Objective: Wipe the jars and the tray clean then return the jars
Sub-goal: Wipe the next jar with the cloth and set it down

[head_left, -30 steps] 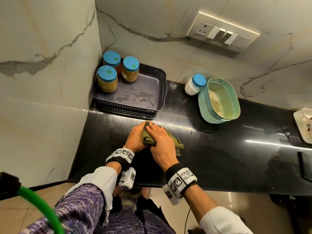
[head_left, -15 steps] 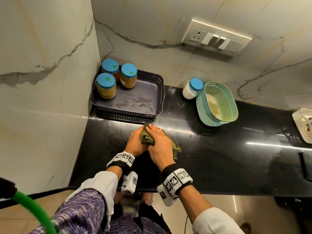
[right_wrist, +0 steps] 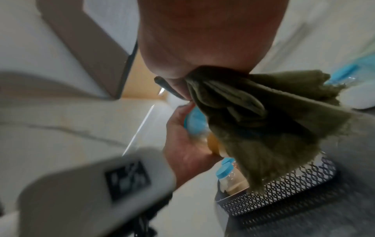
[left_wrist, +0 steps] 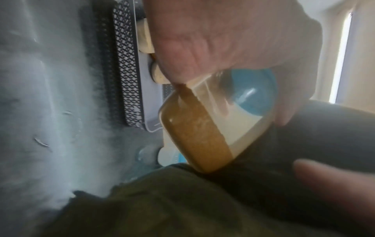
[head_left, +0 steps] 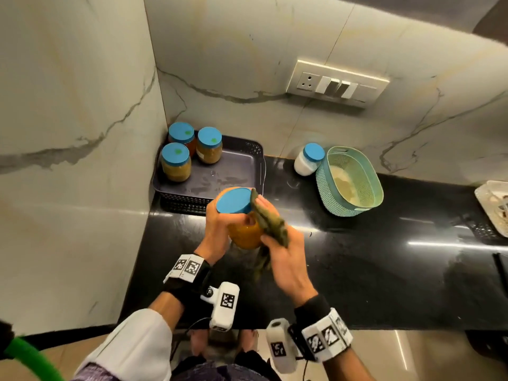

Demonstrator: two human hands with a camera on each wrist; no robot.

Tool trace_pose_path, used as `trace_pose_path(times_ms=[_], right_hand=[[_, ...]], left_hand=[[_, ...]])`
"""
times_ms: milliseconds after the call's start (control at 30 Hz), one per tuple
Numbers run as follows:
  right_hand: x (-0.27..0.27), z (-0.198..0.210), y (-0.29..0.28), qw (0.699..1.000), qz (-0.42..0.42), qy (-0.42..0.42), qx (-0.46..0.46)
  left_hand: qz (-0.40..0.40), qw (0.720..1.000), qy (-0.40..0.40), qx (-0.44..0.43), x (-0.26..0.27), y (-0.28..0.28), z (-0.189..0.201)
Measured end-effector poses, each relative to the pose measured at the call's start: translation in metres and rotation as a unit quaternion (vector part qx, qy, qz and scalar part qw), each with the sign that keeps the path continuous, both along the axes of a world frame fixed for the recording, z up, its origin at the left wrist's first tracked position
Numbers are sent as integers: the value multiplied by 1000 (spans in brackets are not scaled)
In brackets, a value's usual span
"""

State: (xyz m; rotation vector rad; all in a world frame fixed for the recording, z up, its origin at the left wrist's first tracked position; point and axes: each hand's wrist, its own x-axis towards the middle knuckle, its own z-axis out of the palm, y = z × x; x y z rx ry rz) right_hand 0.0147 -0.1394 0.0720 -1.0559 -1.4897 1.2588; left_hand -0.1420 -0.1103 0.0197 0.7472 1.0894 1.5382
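Observation:
My left hand point(head_left: 220, 224) grips a blue-lidded jar of orange-brown paste point(head_left: 242, 232), lifted above the black counter and tilted; the jar point(left_wrist: 194, 131) fills the left wrist view. My right hand point(head_left: 277, 243) holds an olive-green cloth point(head_left: 270, 220) against the jar's right side; the cloth point(right_wrist: 263, 121) hangs from that hand in the right wrist view. Three blue-lidded jars point(head_left: 176, 160) stand at the left end of the dark mesh tray point(head_left: 242, 163), whose floor shows wet smears. A white jar with a blue lid point(head_left: 308, 159) stands on the counter to the tray's right.
A teal woven basket point(head_left: 349, 181) leans by the white jar. A white basket point(head_left: 492, 204) sits at the right edge. Marble walls close the left and back, with a switch panel point(head_left: 336, 83) behind. The black counter point(head_left: 384, 257) is wet in streaks.
Both hands were pressed together over the cloth low on the counter. Now the left hand has lifted a jar clear of the counter and the right hand wipes its side with the cloth.

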Motion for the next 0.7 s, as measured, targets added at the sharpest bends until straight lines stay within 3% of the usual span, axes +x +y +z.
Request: trace_pose_path(times_ms=[67, 133, 200, 333, 600, 700], right_hand=[[-2, 1, -9, 990, 43, -57, 124], [-6, 8, -9, 983, 50, -53, 171], [-15, 18, 1, 986, 40, -17, 158], [-32, 46, 30, 999, 0, 47, 23], [-23, 53, 10, 974, 43, -31, 222], [-31, 72, 32, 996, -8, 78, 34]], left_hand=[[2, 999, -32, 16, -3, 2, 17], [2, 998, -58, 25, -4, 1, 33], [0, 998, -64, 23, -2, -3, 47], [5, 998, -59, 38, 0, -2, 77], [-27, 986, -153, 54, -4, -6, 110], [-28, 990, -127, 55, -1, -10, 124]])
